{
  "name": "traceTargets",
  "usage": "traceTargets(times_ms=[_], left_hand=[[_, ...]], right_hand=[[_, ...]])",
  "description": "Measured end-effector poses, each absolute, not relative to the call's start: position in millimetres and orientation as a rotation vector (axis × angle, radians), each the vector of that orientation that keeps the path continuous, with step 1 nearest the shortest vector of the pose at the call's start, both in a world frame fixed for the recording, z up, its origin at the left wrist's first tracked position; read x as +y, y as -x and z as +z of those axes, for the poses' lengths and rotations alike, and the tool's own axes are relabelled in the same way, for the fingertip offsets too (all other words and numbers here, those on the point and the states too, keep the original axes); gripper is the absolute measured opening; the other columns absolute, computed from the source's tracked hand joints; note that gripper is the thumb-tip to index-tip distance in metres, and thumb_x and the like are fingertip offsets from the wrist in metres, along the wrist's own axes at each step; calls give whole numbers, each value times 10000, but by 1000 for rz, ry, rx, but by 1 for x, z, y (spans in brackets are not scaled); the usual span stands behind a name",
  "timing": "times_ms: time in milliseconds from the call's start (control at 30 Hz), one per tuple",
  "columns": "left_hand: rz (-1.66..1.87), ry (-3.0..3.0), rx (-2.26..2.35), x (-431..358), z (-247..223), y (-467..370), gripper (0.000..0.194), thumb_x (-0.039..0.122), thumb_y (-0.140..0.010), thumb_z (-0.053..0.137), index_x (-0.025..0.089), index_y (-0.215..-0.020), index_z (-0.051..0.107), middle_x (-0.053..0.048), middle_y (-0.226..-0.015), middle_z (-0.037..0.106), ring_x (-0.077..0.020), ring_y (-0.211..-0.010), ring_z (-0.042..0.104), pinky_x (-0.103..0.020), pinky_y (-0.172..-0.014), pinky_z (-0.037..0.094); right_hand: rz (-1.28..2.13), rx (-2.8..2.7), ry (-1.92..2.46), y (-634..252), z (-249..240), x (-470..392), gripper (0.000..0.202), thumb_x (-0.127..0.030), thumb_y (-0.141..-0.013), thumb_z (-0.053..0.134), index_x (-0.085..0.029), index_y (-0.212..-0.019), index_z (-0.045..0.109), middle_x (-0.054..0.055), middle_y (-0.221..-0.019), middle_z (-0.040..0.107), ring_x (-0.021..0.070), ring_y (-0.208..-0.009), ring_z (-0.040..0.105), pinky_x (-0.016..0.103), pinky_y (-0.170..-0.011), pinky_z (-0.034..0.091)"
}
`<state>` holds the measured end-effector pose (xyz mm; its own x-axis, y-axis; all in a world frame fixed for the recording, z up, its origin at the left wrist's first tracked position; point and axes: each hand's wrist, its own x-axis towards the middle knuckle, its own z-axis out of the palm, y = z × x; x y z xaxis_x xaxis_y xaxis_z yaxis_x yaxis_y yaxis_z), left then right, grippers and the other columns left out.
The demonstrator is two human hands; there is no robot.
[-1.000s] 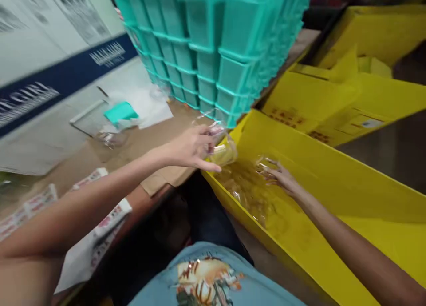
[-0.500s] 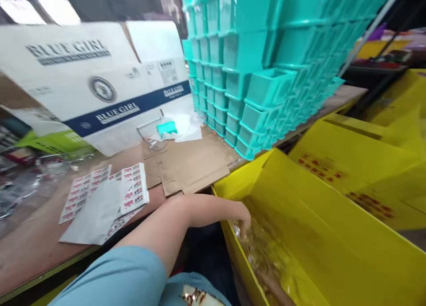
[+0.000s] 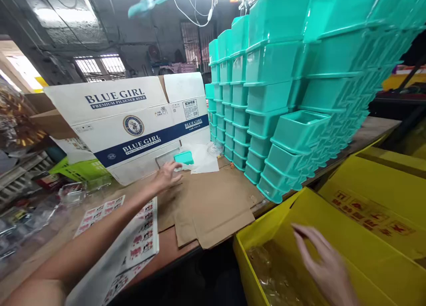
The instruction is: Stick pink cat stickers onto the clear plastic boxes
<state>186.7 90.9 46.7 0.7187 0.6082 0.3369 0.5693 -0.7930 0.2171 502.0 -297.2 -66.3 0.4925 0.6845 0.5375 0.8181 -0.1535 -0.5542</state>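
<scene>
My left hand (image 3: pixel 167 176) reaches over the cardboard sheets (image 3: pixel 216 204), fingers apart, holding nothing. It is nearest to a thin metal frame (image 3: pixel 167 156) and a small turquoise lid-like piece (image 3: pixel 184 157) on white paper (image 3: pixel 209 161). Above the yellow box (image 3: pixel 246 252), my right hand (image 3: pixel 319 255) hangs with its thumb and fingers apart and nothing between them. Clear plastic pieces (image 3: pixel 273 270) lie inside that box. Sticker sheets with red and black prints (image 3: pixel 141 239) lie under my left forearm.
Tall stacks of turquoise bins (image 3: pixel 269 97) stand behind the cardboard. A white Blue Girl carton (image 3: pixel 116 93) rises at the back left. Clear plastic packages (image 3: pixel 29 221) and a green basket (image 3: pixel 83 168) are at the left. Another yellow box (image 3: pixel 376 195) is at the right.
My left hand has left the yellow box and moved over the cardboard by the metal frame. My right hand has risen out of the box. The view has tilted up.
</scene>
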Motion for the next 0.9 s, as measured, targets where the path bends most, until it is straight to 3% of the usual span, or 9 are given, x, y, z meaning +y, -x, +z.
traceTargets(times_ms=[33,133,233,300,400,467,567,700,900], left_hand=[[573,-2830,1015,106,44,-174,378,366,-814,584,138,-1116,600,-144,-1110,604,-309,-1071,564,-487,-943,458],[458,-2879,1064,127,30,-150,471,378,-736,671,148,-1138,585,-154,-1130,590,-343,-1078,542,-533,-944,433],[354,-2962,985,134,17,-146,314,311,-803,605,185,-1091,605,-129,-1155,603,-306,-1115,528,-511,-1030,363],[297,-3009,922,139,10,-147,171,250,-860,512,192,-972,628,-107,-1077,633,-271,-1071,544,-476,-1047,346],[236,-3029,865,148,6,-147,223,205,-903,412,196,-808,613,-75,-907,647,-227,-904,569,-393,-920,426],[244,-3021,852,152,7,-145,261,201,-921,372,198,-801,604,-64,-855,645,-207,-816,566,-346,-808,451],[418,-2961,748,142,18,-148,266,200,-946,338,200,-879,596,-68,-889,665,-193,-813,589,-318,-766,462],[550,-2844,397,84,46,-185,237,238,-985,336,188,-931,561,-56,-871,649,-167,-788,601,-282,-735,463],[119,-2709,-157,-71,44,-308,218,202,-956,394,160,-1006,602,-41,-877,663,-170,-779,623,-284,-755,454]], right_hand=[[-211,-1400,1751,-496,-39,-258,234,-304,-914,524,-286,-1116,642,76,-1052,702,248,-946,697,382,-845,568],[-135,-1740,1622,-467,19,-124,286,-193,-940,466,-234,-1181,615,112,-1126,651,238,-1077,630,383,-947,514],[-68,-1753,1810,-453,32,0,226,-140,-899,547,-172,-1087,669,149,-1249,591,263,-1200,557,411,-1026,463],[-28,-1711,1906,-457,25,61,191,-193,-900,605,-163,-1076,673,149,-1320,557,289,-1226,534,475,-1030,451],[35,-1654,2009,-463,11,114,317,-321,-938,603,-169,-1216,594,105,-1285,582,243,-1113,599,469,-933,516],[55,-1637,2024,-461,7,124,354,-352,-946,593,-167,-1247,567,89,-1244,600,218,-1052,625,439,-885,543],[33,-1611,1977,-453,14,100,240,-300,-945,586,-146,-1123,632,91,-1159,644,216,-1021,633,418,-888,527],[16,-1517,1913,-448,29,-15,190,-255,-950,529,-149,-905,681,76,-993,699,175,-920,640,299,-861,470],[147,-1144,1990,-469,22,-262,297,-376,-877,603,-141,-703,652,1,-662,624,105,-618,516,240,-626,388]])
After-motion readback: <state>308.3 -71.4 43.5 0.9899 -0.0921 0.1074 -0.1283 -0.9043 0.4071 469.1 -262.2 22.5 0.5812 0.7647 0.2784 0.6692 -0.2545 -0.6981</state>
